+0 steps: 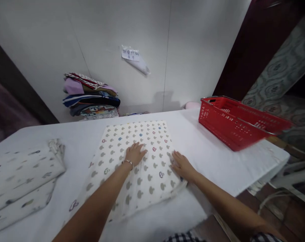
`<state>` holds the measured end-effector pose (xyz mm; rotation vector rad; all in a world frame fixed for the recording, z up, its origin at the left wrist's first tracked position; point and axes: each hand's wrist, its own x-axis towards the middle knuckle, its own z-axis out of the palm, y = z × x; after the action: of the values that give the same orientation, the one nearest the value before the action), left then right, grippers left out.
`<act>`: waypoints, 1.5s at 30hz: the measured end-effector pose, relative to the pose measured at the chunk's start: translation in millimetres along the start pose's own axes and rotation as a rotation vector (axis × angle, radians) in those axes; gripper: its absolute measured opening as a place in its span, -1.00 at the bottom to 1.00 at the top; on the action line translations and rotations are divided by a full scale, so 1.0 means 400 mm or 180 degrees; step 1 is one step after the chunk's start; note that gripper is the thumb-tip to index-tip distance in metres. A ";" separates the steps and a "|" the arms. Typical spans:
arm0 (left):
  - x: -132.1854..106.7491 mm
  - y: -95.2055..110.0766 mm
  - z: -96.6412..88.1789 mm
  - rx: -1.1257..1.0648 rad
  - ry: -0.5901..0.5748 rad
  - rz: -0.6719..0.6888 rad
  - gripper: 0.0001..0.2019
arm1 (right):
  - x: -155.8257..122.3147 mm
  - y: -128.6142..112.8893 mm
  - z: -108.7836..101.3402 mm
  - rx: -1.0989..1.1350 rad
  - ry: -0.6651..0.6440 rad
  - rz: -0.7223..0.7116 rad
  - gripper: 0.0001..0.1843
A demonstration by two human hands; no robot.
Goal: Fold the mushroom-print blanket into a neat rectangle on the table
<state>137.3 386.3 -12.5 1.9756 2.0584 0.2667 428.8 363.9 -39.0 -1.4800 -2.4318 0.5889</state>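
Note:
A cream cloth [142, 181] printed with small grey, red and blue mushroom shapes lies flat before me. My left hand [135, 154] rests palm down near its middle, fingers spread, with a bracelet on the wrist. At the cloth's right edge lies my right hand [184, 166], its fingers stretched out and touching the fabric. Neither hand grips anything. Part of the cloth's left side is hidden behind my left forearm.
Folded pale printed fabric [23, 178] sits at the left of the white table [207, 161]. A red plastic basket [223, 126] stands at the right edge. Against the wall rises a stack of folded clothes [91, 97]; a paper note [130, 54] hangs above.

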 end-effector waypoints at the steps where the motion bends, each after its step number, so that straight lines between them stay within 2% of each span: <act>1: -0.019 0.026 -0.004 -0.0044 0.0069 0.0119 -0.48 | -0.042 0.009 0.006 0.0132 0.0105 0.0049 -0.31; 4: -0.097 0.126 0.015 -0.0315 0.0130 0.0695 -0.56 | -0.144 0.035 0.022 0.0694 0.0501 0.0263 -0.33; 7: -0.183 0.234 0.066 -0.0623 0.0105 0.1152 -0.66 | -0.203 0.055 0.036 0.1295 0.0998 0.0578 -0.39; 10: -0.246 0.313 0.115 -0.0833 0.0115 0.1298 -0.75 | -0.224 0.069 0.042 0.1650 0.1398 0.0731 -0.50; 13: -0.267 0.357 0.136 -0.0838 -0.0010 0.1198 -0.78 | -0.214 0.080 0.034 0.1834 0.1510 0.0764 -0.62; 16: -0.251 0.384 0.135 -0.0724 -0.0163 0.0978 -0.78 | -0.179 0.084 0.008 0.2043 0.1339 0.1051 -0.62; 19: -0.212 0.411 0.128 -0.0694 -0.0252 0.0743 -0.78 | -0.127 0.080 -0.022 0.2491 0.0851 0.1502 -0.55; 22: -0.168 0.441 0.129 -0.0651 -0.0303 0.0436 -0.74 | -0.073 0.075 -0.037 0.2720 0.0602 0.1612 -0.57; 26: -0.121 0.474 0.139 -0.0554 -0.0329 -0.0032 -0.69 | -0.025 0.078 -0.029 0.2625 0.0670 0.1519 -0.68; 30: -0.094 0.479 0.148 -0.0606 -0.0404 -0.0274 -0.70 | -0.023 0.085 -0.013 0.2567 0.0786 0.1412 -0.71; 34: -0.075 0.459 0.149 -0.0779 -0.0629 -0.0311 -0.79 | -0.028 0.086 -0.006 0.2281 0.1036 0.1154 -0.78; 38: -0.068 0.447 0.146 -0.0910 -0.0727 -0.0300 -0.80 | -0.019 0.082 -0.007 0.1709 0.1037 0.1094 -0.79; 41: -0.073 0.454 0.150 -0.1083 -0.0656 -0.0244 -0.80 | -0.019 0.078 -0.013 0.1372 0.1067 0.1003 -0.83; 45: -0.083 0.469 0.168 -0.1261 -0.0446 -0.0132 -0.81 | -0.028 0.080 -0.017 0.1477 0.1129 0.0909 -0.83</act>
<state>337.3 358.8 -13.7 1.6621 1.7926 0.4722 462.2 368.5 -47.4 -1.5704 -1.6900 0.8015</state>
